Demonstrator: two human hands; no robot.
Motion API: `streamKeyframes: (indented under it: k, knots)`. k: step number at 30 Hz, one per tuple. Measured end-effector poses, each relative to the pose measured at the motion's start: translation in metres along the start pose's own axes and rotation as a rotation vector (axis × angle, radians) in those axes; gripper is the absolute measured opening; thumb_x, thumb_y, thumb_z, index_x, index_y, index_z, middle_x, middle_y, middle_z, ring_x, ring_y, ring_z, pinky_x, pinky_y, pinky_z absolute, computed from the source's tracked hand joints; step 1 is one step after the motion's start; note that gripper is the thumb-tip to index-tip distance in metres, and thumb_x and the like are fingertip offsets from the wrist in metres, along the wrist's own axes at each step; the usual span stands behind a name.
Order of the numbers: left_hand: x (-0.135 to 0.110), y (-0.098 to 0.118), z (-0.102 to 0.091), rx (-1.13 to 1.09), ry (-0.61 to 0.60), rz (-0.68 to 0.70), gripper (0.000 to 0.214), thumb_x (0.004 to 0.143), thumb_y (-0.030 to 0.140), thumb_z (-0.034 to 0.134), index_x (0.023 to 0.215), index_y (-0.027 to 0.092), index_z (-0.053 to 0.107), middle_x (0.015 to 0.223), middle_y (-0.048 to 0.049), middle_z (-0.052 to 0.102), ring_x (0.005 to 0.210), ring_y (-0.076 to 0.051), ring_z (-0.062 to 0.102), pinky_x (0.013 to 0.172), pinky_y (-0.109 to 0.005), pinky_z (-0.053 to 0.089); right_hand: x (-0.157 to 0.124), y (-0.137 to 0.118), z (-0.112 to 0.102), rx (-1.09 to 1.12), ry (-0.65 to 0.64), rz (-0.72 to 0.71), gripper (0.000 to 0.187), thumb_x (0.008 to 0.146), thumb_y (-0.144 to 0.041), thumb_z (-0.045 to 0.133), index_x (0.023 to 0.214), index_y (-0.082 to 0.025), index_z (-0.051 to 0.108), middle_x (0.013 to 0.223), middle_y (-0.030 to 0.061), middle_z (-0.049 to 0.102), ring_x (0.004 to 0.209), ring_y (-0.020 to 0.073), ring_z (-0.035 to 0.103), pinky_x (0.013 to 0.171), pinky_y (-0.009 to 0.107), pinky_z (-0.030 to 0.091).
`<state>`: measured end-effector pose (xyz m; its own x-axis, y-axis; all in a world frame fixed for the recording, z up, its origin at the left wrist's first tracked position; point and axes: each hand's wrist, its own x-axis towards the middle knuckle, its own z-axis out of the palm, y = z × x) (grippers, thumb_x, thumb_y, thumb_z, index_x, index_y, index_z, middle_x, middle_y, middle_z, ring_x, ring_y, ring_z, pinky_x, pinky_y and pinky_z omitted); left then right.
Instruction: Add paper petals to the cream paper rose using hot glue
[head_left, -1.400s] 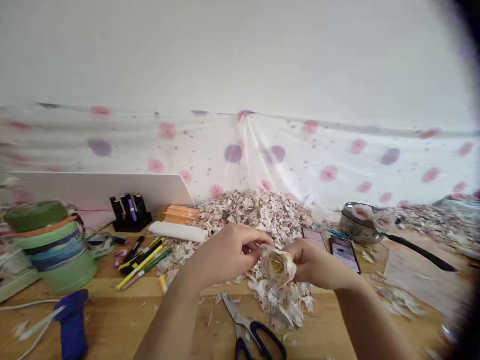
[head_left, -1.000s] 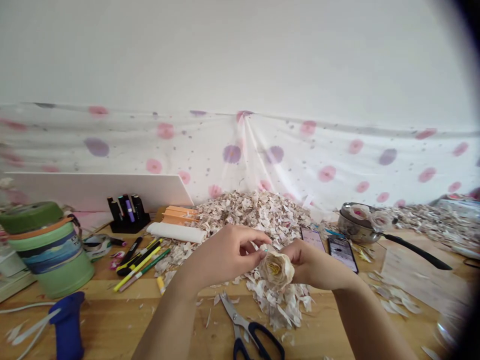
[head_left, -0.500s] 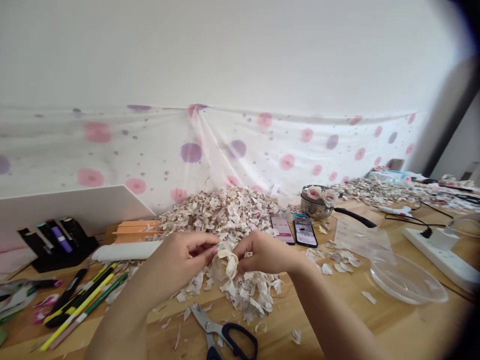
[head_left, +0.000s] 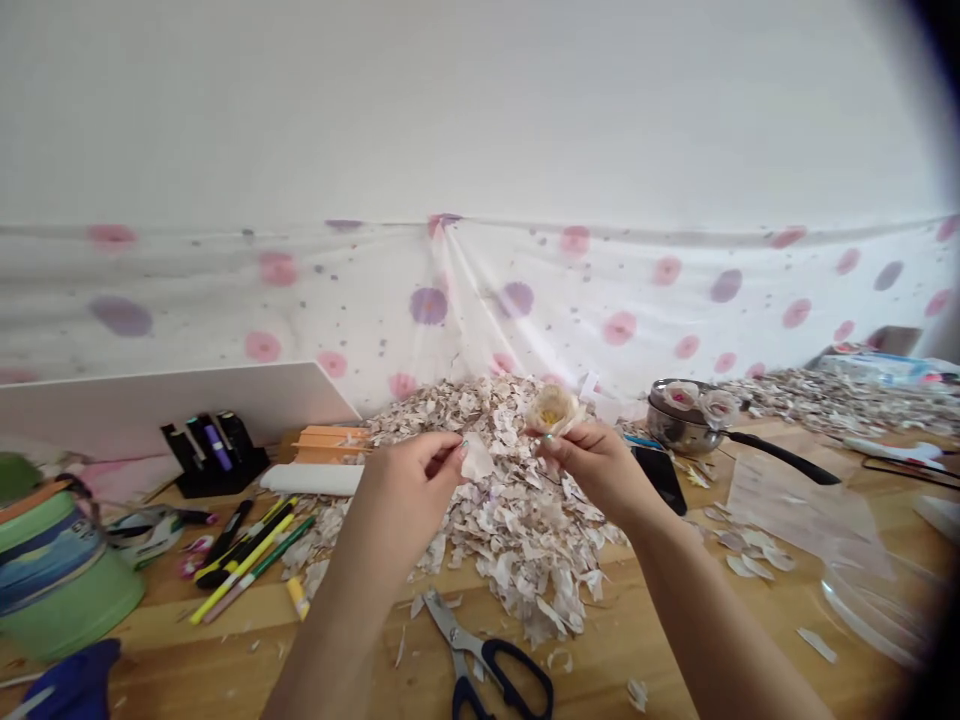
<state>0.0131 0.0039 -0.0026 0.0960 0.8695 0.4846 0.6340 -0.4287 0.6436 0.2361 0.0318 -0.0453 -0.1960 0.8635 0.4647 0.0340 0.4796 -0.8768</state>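
A cream flower [head_left: 553, 408] with a yellow centre is pinched from below by my right hand [head_left: 596, 462], its opening tilted toward me. My left hand [head_left: 416, 480] is closed, thumb against fingertips, on a single pale petal [head_left: 477, 458] that sticks out to the right. The two hands are apart, with a large heap of dry whitish petals [head_left: 517, 540] behind and below them. On the table in front of the heap lie scissors [head_left: 480, 645] with dark blue handles, blades pointing away.
A small steel pan [head_left: 684, 432] holding two pinkish flowers stands right of the heap. Nearer are a dark phone [head_left: 660, 478] and a clear plastic lid [head_left: 874, 610]. Leftward are a pen stand [head_left: 217, 470], several loose markers [head_left: 247, 560] and a green bucket [head_left: 71, 570].
My hands have moved apart. The flower has gone up and right in my right hand, and my left hand now pinches a separate petal. The view has turned left, showing the bucket.
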Motion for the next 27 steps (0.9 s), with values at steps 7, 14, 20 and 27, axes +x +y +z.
streamKeyframes:
  k: [7,14,20,27]
  knots:
    - [-0.009,0.008,0.01,0.185,0.294,0.112,0.022,0.085,0.026,0.052,0.094,0.018,0.071,0.08,-0.0047,0.075,0.069,-0.02,0.068,0.063,-0.028,0.047,0.0,0.0,0.033,0.304,0.141,-0.021,0.017,0.073,-0.037,0.075,0.077,-0.021,0.069,0.074,0.0003,0.07,0.071,0.015,0.062,0.074,0.028,0.046]
    - [-0.015,0.014,0.014,0.12,0.382,0.136,0.022,0.086,0.024,0.053,0.097,0.017,0.069,0.083,-0.0056,0.075,0.075,-0.02,0.07,0.069,-0.028,0.05,0.004,0.003,0.052,0.643,0.324,0.086,0.023,0.054,-0.028,0.087,0.068,-0.02,0.071,0.07,-0.0008,0.07,0.06,0.0108,0.059,0.063,0.023,0.05]
    - [-0.016,0.014,0.014,0.079,0.355,0.103,0.022,0.086,0.026,0.053,0.099,0.018,0.069,0.084,-0.0059,0.076,0.077,-0.022,0.071,0.068,-0.028,0.051,0.005,0.004,0.058,0.726,0.279,0.123,0.028,0.055,-0.034,0.087,0.076,-0.02,0.075,0.065,-0.0033,0.063,0.059,0.0065,0.051,0.058,0.017,0.045]
    - [-0.014,0.013,0.012,0.06,0.366,0.092,0.023,0.087,0.029,0.052,0.097,0.019,0.069,0.08,-0.0044,0.075,0.073,-0.021,0.071,0.063,-0.028,0.049,0.003,0.009,0.059,0.694,0.238,0.095,0.023,0.052,-0.032,0.088,0.07,-0.025,0.074,0.074,-0.0009,0.068,0.064,0.0109,0.056,0.065,0.024,0.048]
